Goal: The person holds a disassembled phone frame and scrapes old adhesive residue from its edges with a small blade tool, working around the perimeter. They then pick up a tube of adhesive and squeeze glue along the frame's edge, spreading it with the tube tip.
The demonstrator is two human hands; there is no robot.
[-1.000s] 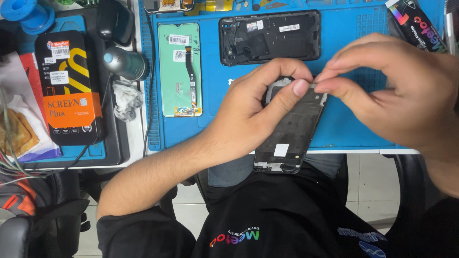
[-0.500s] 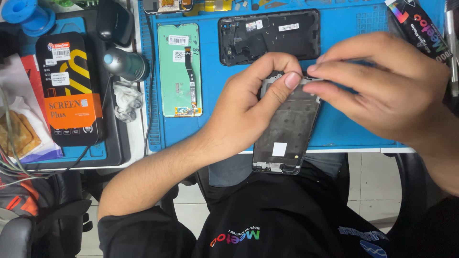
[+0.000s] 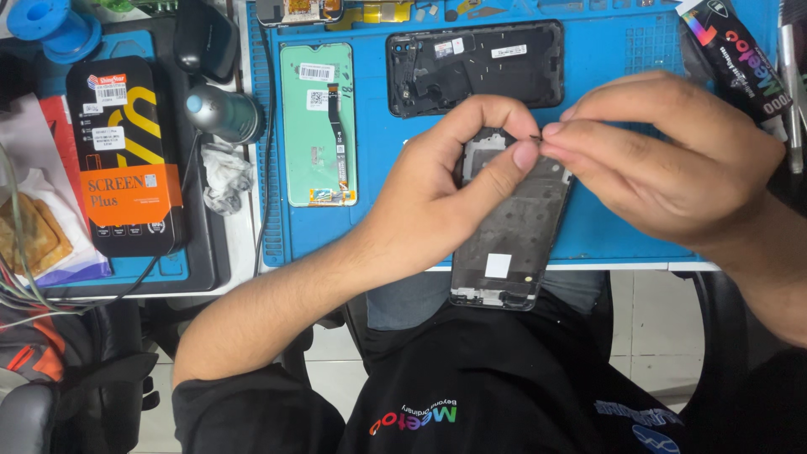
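My left hand (image 3: 445, 189) grips the upper part of a dark phone frame (image 3: 508, 244), thumb pressed across its top edge. The frame is tilted and its lower end hangs past the front edge of the blue work mat (image 3: 622, 219). My right hand (image 3: 672, 155) meets the left thumb at the frame's top right corner, fingertips pinched together on something too small to make out. Behind the hands a black phone back housing (image 3: 475, 67) lies flat on the mat. A green-backed display panel (image 3: 318, 126) with a flex cable lies to the left of it.
A black and orange screen box (image 3: 126, 160) sits on a dark tray at left, beside a small bottle (image 3: 220, 113) and a crumpled wipe (image 3: 223, 176). A blue spool (image 3: 55, 25) is at the far left corner. A black tube (image 3: 731, 55) lies at the right.
Both hands and the frame have shifted slightly left and away from me. The right fingertips have closed in tighter against the left thumb at the frame's top corner.
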